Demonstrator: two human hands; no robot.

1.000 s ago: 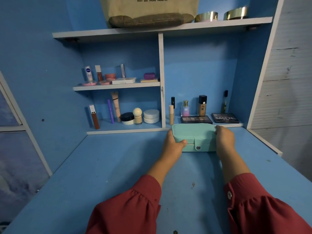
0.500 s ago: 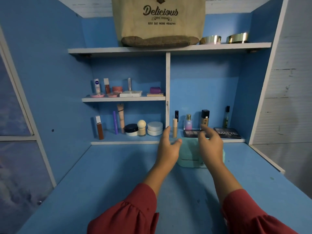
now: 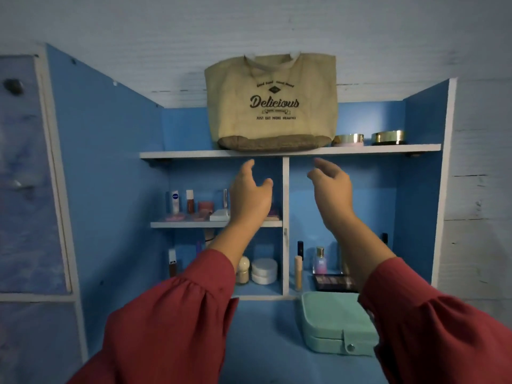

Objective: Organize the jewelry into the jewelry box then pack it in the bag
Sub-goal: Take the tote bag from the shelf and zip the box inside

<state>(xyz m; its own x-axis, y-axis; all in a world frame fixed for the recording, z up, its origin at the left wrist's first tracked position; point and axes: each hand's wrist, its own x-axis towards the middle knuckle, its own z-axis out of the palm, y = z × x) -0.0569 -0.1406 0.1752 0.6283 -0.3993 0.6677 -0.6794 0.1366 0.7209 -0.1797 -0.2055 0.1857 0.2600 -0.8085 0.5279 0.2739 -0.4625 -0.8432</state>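
Both our hands are raised below the top shelf (image 3: 360, 148), holding nothing: left hand (image 3: 250, 196) & right hand (image 3: 331, 189) w/ fingers loosely spread. Bag (image 3: 273, 101) stands on that shelf, just above them. Jewelry box (image 3: 333, 322) sits closed on the bench (image 3: 266, 342), lower right.

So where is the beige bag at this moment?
In the head view, the beige bag stands upright on the top shelf, centre-left, just left of two gold-lidded jars, above both raised hands.
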